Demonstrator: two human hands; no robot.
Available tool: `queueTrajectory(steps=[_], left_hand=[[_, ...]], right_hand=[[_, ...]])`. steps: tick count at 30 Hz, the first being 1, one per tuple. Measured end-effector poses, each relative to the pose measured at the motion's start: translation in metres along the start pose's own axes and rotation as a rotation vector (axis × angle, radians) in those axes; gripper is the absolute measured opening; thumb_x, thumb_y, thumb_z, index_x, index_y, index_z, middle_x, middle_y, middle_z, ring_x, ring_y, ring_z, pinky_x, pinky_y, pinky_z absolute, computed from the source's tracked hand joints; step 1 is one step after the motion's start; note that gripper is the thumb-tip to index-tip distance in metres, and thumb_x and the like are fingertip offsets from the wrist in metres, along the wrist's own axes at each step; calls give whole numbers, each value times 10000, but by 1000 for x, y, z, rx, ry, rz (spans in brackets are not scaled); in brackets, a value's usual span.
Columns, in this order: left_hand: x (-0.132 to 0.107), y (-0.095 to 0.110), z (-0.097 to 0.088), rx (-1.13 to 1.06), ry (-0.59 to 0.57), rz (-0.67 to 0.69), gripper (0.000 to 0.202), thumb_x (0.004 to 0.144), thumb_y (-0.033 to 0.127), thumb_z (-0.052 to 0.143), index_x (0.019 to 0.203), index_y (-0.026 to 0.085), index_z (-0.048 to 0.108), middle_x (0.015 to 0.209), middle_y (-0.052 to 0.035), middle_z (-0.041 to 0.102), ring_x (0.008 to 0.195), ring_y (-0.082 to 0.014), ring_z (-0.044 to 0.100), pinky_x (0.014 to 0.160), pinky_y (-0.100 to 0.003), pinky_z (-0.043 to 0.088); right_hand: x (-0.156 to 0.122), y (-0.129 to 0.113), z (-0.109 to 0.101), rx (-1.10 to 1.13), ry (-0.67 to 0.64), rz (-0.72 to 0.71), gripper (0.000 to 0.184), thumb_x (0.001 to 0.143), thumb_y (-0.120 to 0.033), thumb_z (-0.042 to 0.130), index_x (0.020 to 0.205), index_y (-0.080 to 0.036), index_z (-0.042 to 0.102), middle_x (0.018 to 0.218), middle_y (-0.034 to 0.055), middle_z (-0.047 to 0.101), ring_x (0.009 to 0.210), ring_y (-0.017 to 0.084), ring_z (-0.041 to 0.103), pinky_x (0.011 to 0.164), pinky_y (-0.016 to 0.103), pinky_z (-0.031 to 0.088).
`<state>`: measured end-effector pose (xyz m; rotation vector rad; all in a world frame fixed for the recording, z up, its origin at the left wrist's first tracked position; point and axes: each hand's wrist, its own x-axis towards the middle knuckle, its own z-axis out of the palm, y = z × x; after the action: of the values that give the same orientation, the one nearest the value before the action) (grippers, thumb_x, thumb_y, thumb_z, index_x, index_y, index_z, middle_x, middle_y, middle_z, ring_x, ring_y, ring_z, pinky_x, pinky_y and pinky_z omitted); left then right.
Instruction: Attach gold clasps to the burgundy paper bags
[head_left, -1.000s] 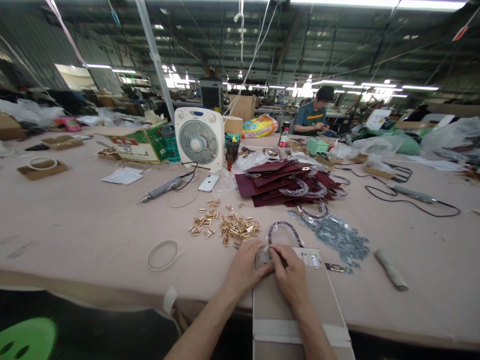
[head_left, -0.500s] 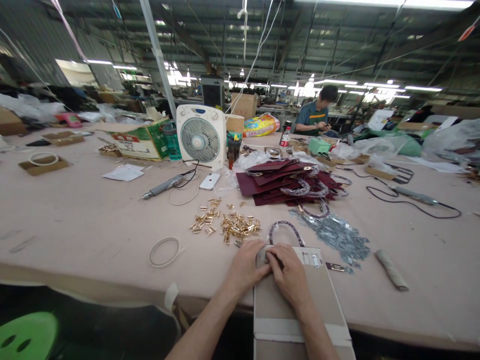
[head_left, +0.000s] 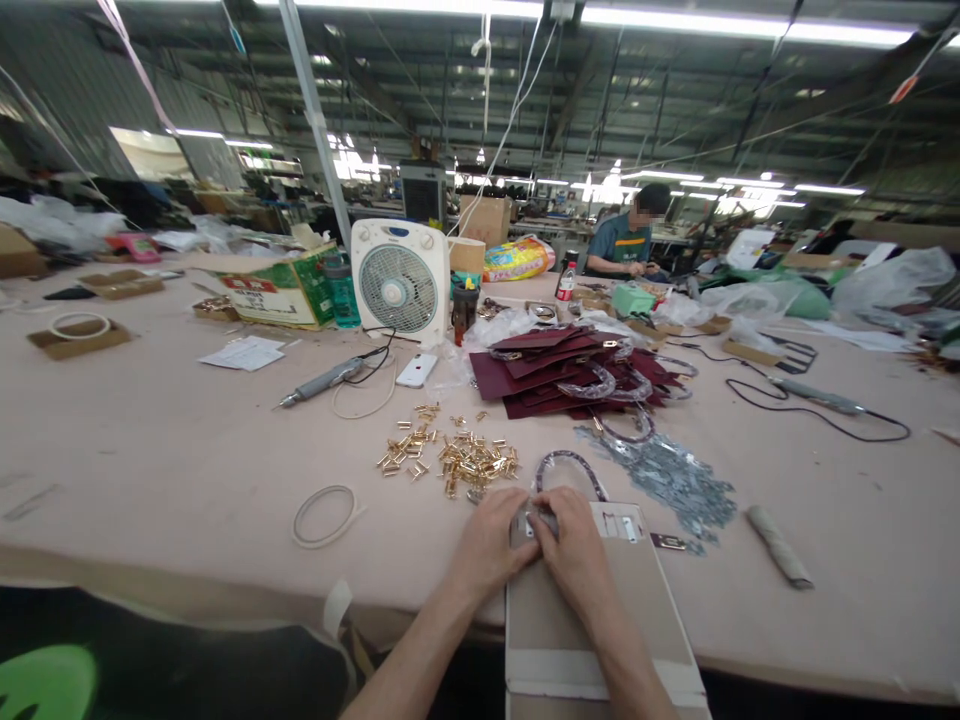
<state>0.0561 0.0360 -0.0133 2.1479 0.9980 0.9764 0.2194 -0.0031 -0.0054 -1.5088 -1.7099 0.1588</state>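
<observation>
A long beige panel [head_left: 637, 600] lies over the table's front edge, with a small slotted metal fitting [head_left: 628, 528] near its upper right corner. My left hand [head_left: 491, 545] is closed at the panel's upper left corner, thumb pointing inward. Beside it, my right hand [head_left: 574, 545] rests on the panel with fingers bent together at the same corner. Whatever lies between the fingertips is hidden. Just beyond the hands, a dark, plastic-wrapped looped handle [head_left: 568, 456] stands out past the panel's top edge. A dark tab with a gold fitting [head_left: 667, 541] shows at the right.
Loose gold metal fittings [head_left: 476, 465] lie beyond my left hand, and grey metal plates [head_left: 675, 490] to the right. Behind are stacked maroon panels [head_left: 510, 375], a fan [head_left: 397, 280], a phone [head_left: 417, 370] and two corded electric screwdrivers [head_left: 322, 383]. A co-worker [head_left: 622, 245] sits across.
The whole view has shifted slightly, so things on the table appear a little lower and further left. Both hands stay at the panel's upper left corner, with the right fingers slightly moved.
</observation>
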Motion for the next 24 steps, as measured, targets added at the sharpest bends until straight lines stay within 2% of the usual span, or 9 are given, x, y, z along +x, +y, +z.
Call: queueTrajectory(steps=[3,5,8,11,14,18,21,24], left_hand=[[0,0,0,30,3,9,569,768,175,769,1324,226,658,1342,-94,691,1273,-289,619,1138,-507,507],[0,-2,1,45,4,13,565,778,184,772,1328,224,653,1352,-94,689,1285,-288,618,1148,-502,503],[0,-7,3,58,3,21,527,832,266,773,1341,228,644,1369,-102,682,1297,-294,621,1145,-510,510],[0,-15,6,74,5,41,520,874,369,764,1361,244,631,1395,-108,669,1318,-311,613,1143,-536,509],[2,-20,7,104,-1,62,544,889,432,751,1386,259,613,1416,-107,656,1338,-325,601,1149,-565,498],[4,-20,7,142,-12,85,538,910,459,716,1395,255,602,1426,-106,652,1353,-328,592,1155,-586,489],[4,-17,6,166,-11,89,523,925,464,689,1396,254,601,1436,-106,646,1362,-327,587,1157,-584,489],[3,-16,6,186,-5,89,530,935,489,663,1408,259,593,1449,-102,637,1369,-328,583,1159,-581,490]], right_hand=[[-2,-1,0,29,16,-3,85,933,-174,642,984,-240,664,1001,63,674,1019,274,613,929,452,515],[-5,-3,-1,58,62,-22,109,955,-190,636,1041,-247,670,1056,74,682,1060,275,617,966,463,515],[-13,-9,-7,131,147,-87,172,992,-193,607,1137,-262,668,1120,82,693,1114,259,627,1015,452,516],[-22,-14,-17,188,237,-137,201,1009,-163,572,1145,-268,677,1072,67,717,1071,231,659,981,408,547],[-32,-9,-30,187,335,-87,223,1012,-168,553,1142,-273,702,1053,61,740,1041,227,687,949,392,566],[-44,21,-59,179,496,142,205,1040,-276,522,1100,-254,716,1060,70,744,1017,231,695,925,386,557],[-51,60,-89,162,654,333,269,1038,-396,521,1121,-222,708,1083,84,732,1024,242,680,922,392,542],[-55,106,-122,55,773,431,359,1004,-467,558,1196,-194,688,1171,114,704,1076,263,650,969,432,515]])
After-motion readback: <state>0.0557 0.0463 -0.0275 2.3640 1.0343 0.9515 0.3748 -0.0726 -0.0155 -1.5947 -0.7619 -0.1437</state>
